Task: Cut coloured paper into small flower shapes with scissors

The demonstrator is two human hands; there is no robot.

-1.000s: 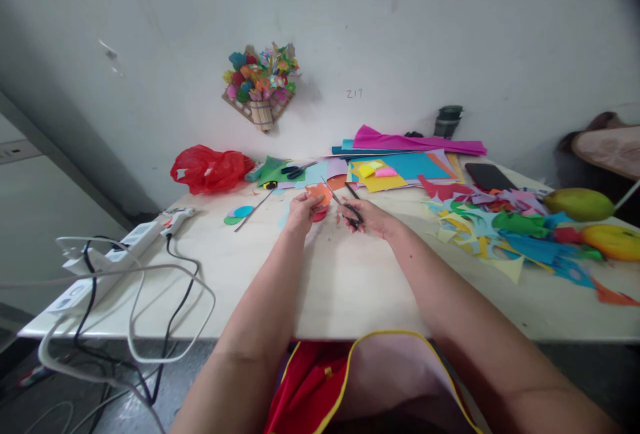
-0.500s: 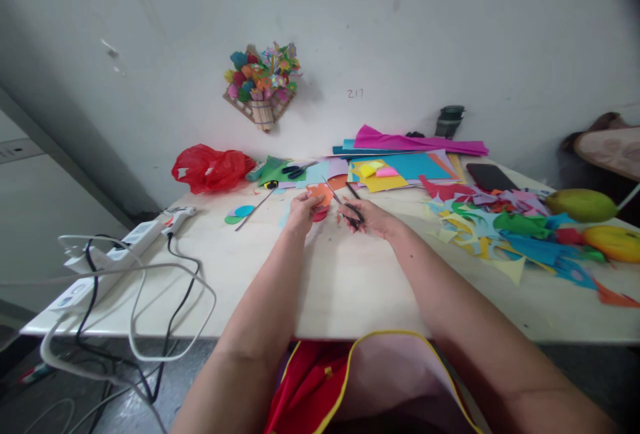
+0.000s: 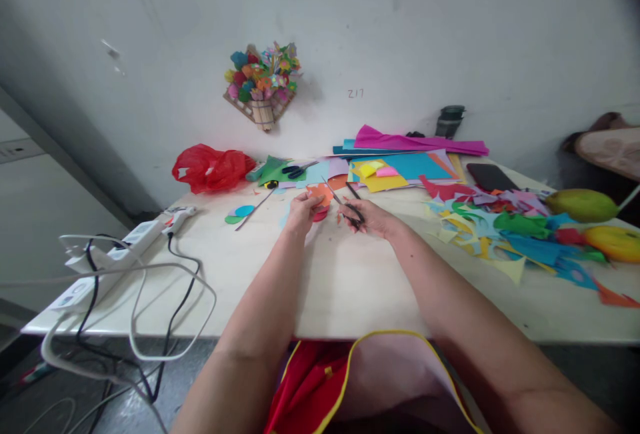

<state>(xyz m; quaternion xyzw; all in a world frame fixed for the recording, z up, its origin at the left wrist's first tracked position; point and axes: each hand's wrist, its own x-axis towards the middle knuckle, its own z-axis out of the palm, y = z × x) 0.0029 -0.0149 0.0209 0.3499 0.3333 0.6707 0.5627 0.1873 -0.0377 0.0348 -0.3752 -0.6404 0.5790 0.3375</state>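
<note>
My left hand [image 3: 303, 213] pinches a piece of orange paper [image 3: 320, 193] between thumb and fingers. Close by on the right, my right hand [image 3: 373, 218] is closed round the dark handles of a pair of scissors [image 3: 357, 213]. The scissors' blades are parted and point up and left, toward the orange paper. A red paper piece [image 3: 321, 215] lies just beneath my left fingers. Small orange scraps rest beside the scissors. To the left, blue, green and lilac paper circles [image 3: 244, 211] overlap on the table.
A heap of paper scraps [image 3: 505, 227] and two mangoes [image 3: 583, 205] lie at the right. Coloured sheets [image 3: 430, 167], a phone [image 3: 490, 177], other scissors [image 3: 294, 171] and a red plastic bag [image 3: 213, 169] line the back. A power strip [image 3: 110, 264] with cables lies left.
</note>
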